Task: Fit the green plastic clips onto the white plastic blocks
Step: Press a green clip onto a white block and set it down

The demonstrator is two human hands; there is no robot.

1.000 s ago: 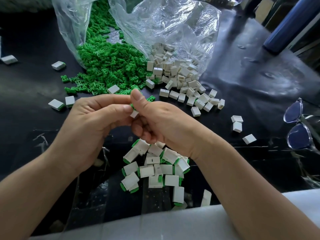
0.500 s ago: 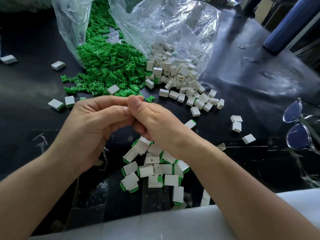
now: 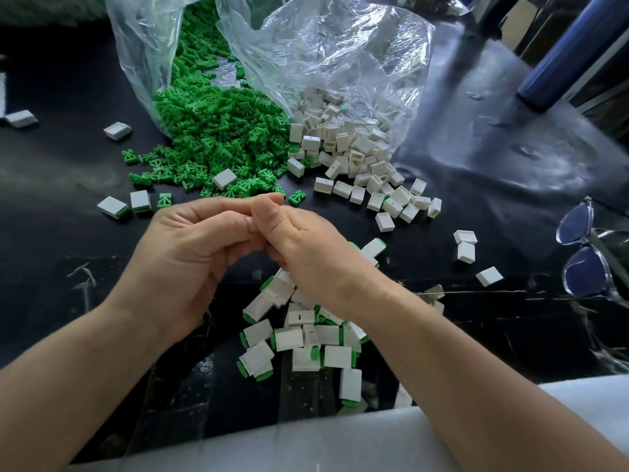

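At the far left of the black counter, a few stray blocks lie well apart from the stock; they look easy to overlook.

Next along, green clips spill from a crinkled clear bag. Likely snag: the prongs interlock, so a pick may lift two at once. They are small, forked and matte.

Left hand sits mid-frame, thumb and forefinger curled, pinching a white block of which only a sliver shows. Right hand meets it, thumb tip pressed onto the same piece, other fingers curled under. Cannot tell whether a clip is already seated; the fingers hide it.

Main risk, as I judge it: with the part this small and slick, a skewed press could jam the clip crooked or squirt the block out of the pinch. It would then drop into the finished pile just below and pass as done. That pile is smooth boxy shells with green tabs at their ends.

Further right, loose white blocks tumble from a second bag: hollow, hard-edged, one face open.

Clear-framed glasses lie near the right edge.
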